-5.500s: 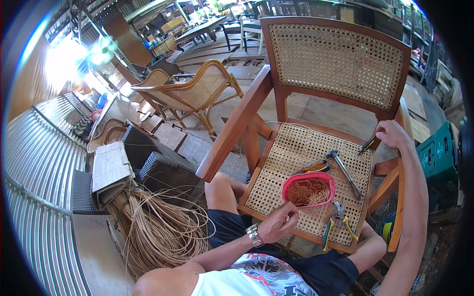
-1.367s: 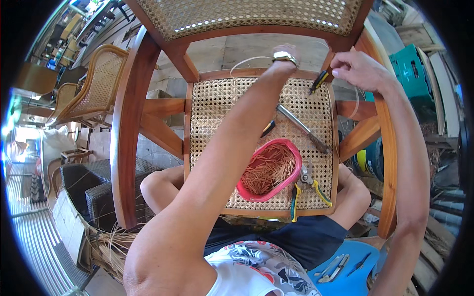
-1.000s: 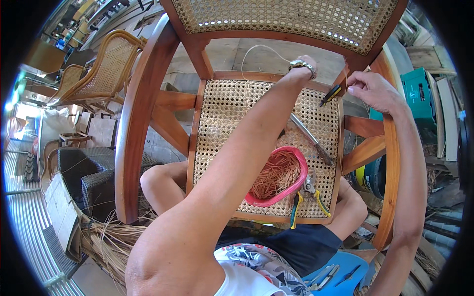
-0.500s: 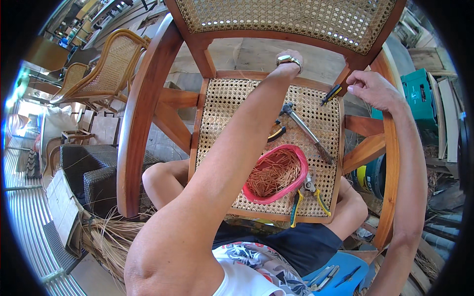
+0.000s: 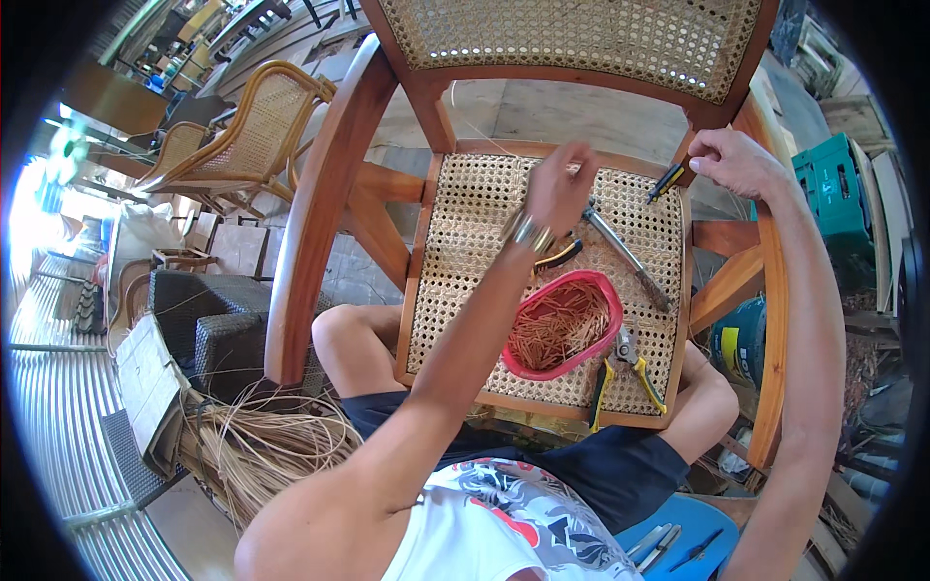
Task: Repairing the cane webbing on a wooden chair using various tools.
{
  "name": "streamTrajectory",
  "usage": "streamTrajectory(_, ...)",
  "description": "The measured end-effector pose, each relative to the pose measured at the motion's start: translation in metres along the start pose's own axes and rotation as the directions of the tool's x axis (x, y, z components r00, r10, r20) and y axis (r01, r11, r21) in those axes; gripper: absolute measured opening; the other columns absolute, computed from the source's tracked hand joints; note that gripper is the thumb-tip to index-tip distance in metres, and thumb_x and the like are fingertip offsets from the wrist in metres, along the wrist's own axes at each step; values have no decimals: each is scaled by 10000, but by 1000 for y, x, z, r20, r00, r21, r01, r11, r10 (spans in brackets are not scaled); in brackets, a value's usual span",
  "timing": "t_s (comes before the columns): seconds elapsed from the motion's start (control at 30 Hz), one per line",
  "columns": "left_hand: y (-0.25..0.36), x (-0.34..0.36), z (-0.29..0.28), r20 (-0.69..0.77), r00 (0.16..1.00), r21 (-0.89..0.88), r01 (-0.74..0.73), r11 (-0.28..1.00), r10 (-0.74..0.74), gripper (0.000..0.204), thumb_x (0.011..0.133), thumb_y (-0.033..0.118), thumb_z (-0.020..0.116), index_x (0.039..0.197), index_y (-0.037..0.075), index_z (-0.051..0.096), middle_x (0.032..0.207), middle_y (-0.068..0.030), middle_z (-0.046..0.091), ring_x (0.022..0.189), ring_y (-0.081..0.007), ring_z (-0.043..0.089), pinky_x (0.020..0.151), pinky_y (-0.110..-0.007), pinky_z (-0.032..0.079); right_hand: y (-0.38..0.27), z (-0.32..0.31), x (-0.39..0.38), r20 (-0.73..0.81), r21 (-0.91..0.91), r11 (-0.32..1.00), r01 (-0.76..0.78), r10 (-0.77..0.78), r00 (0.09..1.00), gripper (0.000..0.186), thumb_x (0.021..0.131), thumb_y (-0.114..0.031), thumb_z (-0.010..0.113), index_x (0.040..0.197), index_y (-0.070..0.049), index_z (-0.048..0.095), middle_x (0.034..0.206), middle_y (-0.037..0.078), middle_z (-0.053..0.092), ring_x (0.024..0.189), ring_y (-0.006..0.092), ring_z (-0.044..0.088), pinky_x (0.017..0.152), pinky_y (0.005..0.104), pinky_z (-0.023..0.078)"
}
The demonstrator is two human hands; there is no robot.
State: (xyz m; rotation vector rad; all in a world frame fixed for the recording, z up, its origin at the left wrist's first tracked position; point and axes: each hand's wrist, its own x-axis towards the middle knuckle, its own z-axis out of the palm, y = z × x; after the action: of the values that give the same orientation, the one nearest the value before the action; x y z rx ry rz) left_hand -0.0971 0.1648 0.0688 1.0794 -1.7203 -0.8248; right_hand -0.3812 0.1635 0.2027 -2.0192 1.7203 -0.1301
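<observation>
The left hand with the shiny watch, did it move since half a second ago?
Yes. The left hand came back toward the person: it was past the chair seat's rear rail, and now it shows over the woven seat.

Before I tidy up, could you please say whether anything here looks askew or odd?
The cane bundle, left of the chair, looks untidy because it splays loosely. On the woven seat, nothing plainly stands out.

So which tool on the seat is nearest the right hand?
The slim black-yellow tool at the back right of the seat; the hammer and both pliers lie farther away.
</observation>
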Motion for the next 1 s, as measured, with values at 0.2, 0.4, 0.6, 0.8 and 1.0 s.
streamTrajectory(0.2, 81, -161, -119, 81, 991, 168, 89, 982, -103, 316, 924, 91, 747, 1221, 10, 672, 1063, -126, 745, 867, -181, 728, 762, -315, 570, 8, 2, 3, -27, -3, 998, 55, -55, 998, 219, 945, -183, 676, 1038, 15, 658, 736, 45, 628, 672, 126, 599, 639, 329, 492)
streamTrajectory(0.4, 150, -201, -231, -409, 885, 465, -9, 885, 223, 264, 937, 101, 735, 1183, 11, 698, 1072, -143, 743, 859, -182, 714, 785, -303, 553, 6, -2, 10, -313, -108, 965, 238, -261, 913, 233, 938, -208, 666, 1032, 4, 681, 932, 168, 708, 894, 286, 695, 800, 416, 529)
streamTrajectory(0.6, 122, -197, -295, -419, 908, 590, 288, 755, -19, 424, 1003, 303, 698, 1307, 13, 649, 1032, -102, 742, 880, -147, 682, 766, -297, 531, 9, -9, -40, -565, -403, 906, 132, -359, 743, 278, 949, -251, 670, 1105, -21, 684, 1116, 150, 668, 1092, 325, 636, 944, 431, 494)
streamTrajectory(0.8, 95, -213, -323, -183, 966, 55, 197, 979, -184, 806, 963, 448, 721, 1572, 45, 380, 1394, -173, 588, 1190, -230, 633, 961, -366, 537, -28, 26, -233, -400, -82, 987, 137, -158, 903, 681, 957, -253, 667, 1558, -75, 398, 1608, 176, 372, 1491, 305, 376, 1236, 399, 283)
streamTrajectory(1.0, 70, -203, -332, 231, 955, -822, 294, 488, -186, 942, 971, 577, 620, 1616, 30, 204, 1520, -280, 447, 1356, -449, 527, 1068, -511, 524, -71, 108, -336, -555, 385, 923, 31, 204, 807, 633, 1021, -141, 607, 1589, -49, 343, 1537, 147, 456, 1358, 247, 504, 1141, 388, 395)
